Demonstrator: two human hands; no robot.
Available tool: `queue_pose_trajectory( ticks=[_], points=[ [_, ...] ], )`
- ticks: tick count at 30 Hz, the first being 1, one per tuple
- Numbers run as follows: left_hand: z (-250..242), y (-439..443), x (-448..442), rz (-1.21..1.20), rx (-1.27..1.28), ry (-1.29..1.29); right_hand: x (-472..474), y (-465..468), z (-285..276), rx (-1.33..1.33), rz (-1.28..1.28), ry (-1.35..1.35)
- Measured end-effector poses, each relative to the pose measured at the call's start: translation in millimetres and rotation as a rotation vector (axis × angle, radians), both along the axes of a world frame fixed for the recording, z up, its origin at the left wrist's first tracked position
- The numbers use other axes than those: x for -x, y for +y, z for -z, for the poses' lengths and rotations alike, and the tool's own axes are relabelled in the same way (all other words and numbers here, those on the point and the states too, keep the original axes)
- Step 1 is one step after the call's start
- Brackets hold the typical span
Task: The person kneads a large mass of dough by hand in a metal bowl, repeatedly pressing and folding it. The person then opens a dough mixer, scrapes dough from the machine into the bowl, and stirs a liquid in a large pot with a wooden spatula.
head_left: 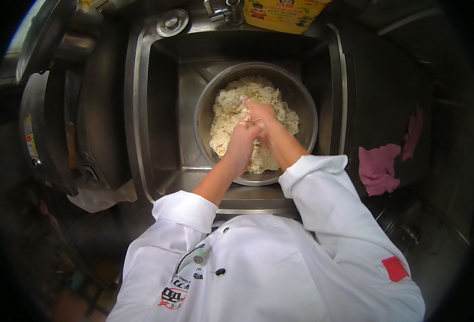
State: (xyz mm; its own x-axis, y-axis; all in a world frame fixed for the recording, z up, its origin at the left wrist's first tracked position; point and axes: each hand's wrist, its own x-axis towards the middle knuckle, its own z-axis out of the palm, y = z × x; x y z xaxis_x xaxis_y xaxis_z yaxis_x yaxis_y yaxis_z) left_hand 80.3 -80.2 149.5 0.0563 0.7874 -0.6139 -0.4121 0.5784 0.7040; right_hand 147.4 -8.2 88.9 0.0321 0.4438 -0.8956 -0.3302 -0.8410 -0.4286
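A large round metal basin (307,139) stands in the stainless-steel sink, filled with a pale, shaggy, crumbly dough (231,102). Over the middle of the dough, my left hand (243,141) and my right hand (261,112) come together, with the right one a little farther from me. Bits of dough cling to the fingers of both. The hands overlap and are slightly blurred, so I cannot tell whether either has dough gripped inside it. White rolled cuffs end at my forearms.
The sink (162,120) surrounds the basin on all sides. At its back rim are a metal faucet (220,15), a round metal drain lid (172,23) and a yellow container (283,14) bearing writing. Pink cloths (379,169) lie at right; dark metal equipment (106,120) flanks the left.
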Motion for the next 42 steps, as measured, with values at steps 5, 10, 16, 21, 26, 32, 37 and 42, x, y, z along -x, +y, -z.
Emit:
queue_pose_trajectory(
  ticks=[5, 10, 16, 21, 26, 32, 37, 42],
  points=[
    [3, 0, 4, 0.574, -0.25, 0.479, -2, -3, -7, -0.048, -0.252, -0.199],
    [4, 0, 4, 1.077, -0.498, 0.998, -11, -13, -22, -0.43, -1.125, -0.455],
    [-4, -6, 1, 0.76, -0.697, 0.984, -26, 13, -14, -0.247, -0.832, -0.234],
    [1, -5, -2, 0.375, -0.614, 0.649, -40, 29, -5, -0.128, -0.135, 0.116],
    [8, -2, -13, -0.108, 0.141, -0.131, -32, 23, -19, -0.144, 0.128, 0.418],
    [30, 23, -30, -0.409, 0.293, -0.311, -13, -14, -31, -0.199, 0.106, 0.476],
    [62, 36, -24, -0.387, 0.315, -0.143, -17, -27, -37, -0.245, 0.14, 0.563],
    [79, 52, -4, -0.112, 0.266, 0.353, -20, -48, -56, -0.252, 0.041, 0.509]
  ],
)
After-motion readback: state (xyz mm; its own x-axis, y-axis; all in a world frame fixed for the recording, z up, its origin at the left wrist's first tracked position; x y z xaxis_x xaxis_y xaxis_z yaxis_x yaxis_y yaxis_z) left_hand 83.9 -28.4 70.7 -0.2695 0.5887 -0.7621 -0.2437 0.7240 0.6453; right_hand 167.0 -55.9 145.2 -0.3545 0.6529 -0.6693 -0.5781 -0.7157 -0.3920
